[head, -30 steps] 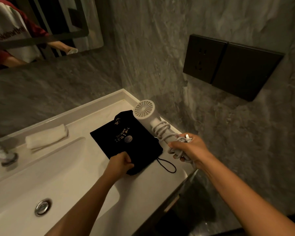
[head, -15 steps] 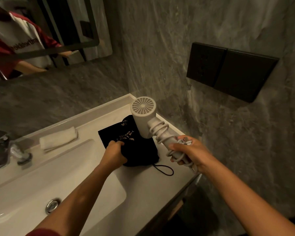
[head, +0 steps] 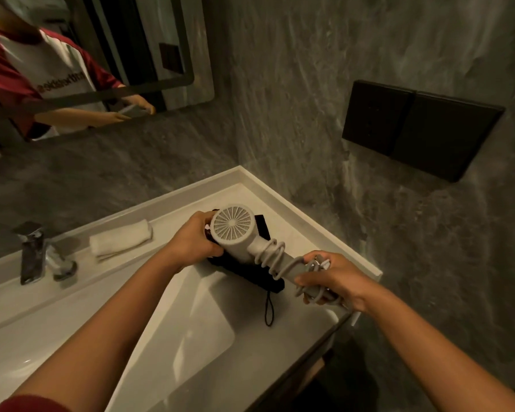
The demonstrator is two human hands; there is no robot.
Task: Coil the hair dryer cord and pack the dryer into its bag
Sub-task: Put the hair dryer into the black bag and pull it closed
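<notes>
A person's right hand (head: 332, 278), at four o'clock, has its fingers wrapped around the handle of a white hair dryer (head: 238, 233) with its cord (head: 272, 257) coiled round it. The left hand (head: 191, 240) grips the black bag (head: 250, 275) under the dryer's head, above the white worktop (head: 304, 233). A rolled towel (head: 119, 240) lies at nine o'clock.

Bench (head: 309, 233) ran into the corner of two walls, sink basin (head: 191, 337) set in it toward the near side. Faucet (head: 36, 254) stood at far left; rolled towel (head: 121, 240) lay right of it along the back edge. Bag (head: 250, 272) sat right of the towel, its drawstring loop (head: 269, 310) trailing nearward. Hair dryer (head: 238, 233) was over the bag, between left hand (head: 191, 242) and right hand (head: 333, 278). Mirror (head: 87, 55) hung behind the faucet; wall panel (head: 419, 126) on the right wall.
</notes>
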